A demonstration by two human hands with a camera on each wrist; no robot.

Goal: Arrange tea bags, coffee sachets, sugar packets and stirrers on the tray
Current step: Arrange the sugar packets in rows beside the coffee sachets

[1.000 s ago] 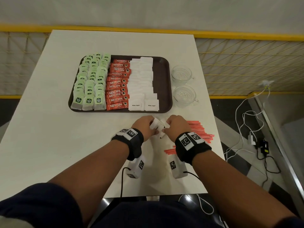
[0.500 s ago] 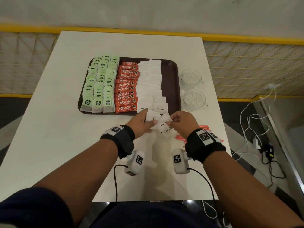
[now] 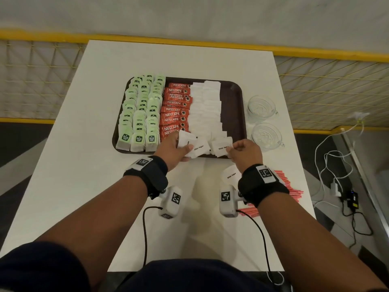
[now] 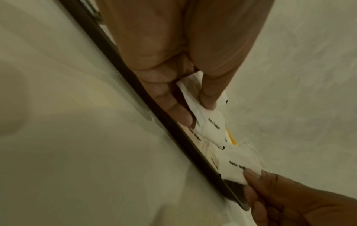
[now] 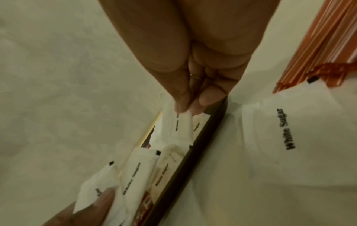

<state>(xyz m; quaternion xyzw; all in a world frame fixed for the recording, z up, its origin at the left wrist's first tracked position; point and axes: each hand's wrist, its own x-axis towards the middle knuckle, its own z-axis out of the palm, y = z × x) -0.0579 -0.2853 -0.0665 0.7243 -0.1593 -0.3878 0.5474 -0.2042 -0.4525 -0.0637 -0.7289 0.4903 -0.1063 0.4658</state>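
One white paper sugar packet (image 3: 231, 175) is lying alone on the white worktop (image 3: 88, 186), close to the person and just beside the right wrist, so it is waiting for its turn. The thin red plastic stirrers (image 3: 291, 187) are lying in a heap near the right edge of the worktop, not yet on the tray, and they are sitting close to the drop.

A bit further out, both hands are working over the near rim of the dark brown plastic tray (image 3: 236, 95). The left hand (image 3: 175, 149) is gripping a few white sugar packets (image 3: 186, 141), thumb on top and fingers under, like a small fan. I think this is so it can hand them out one by one. The right hand (image 3: 245, 149) is pinching one white sugar packet (image 3: 221, 147) by its corner, with the other fingers curled in, likely to lay it down flat at the front of the sugar rows.

Beyond the hands, green tea bags (image 3: 139, 114) are filling the left side, red coffee sachets (image 3: 175, 111) the middle, and white sugar rows (image 3: 205, 110) come next. A bare brown strip is running down the right side, and that looks like room for the stirrers.

Two clear glass cups (image 3: 263, 121) are standing just right of the tray, so a reach there is tight
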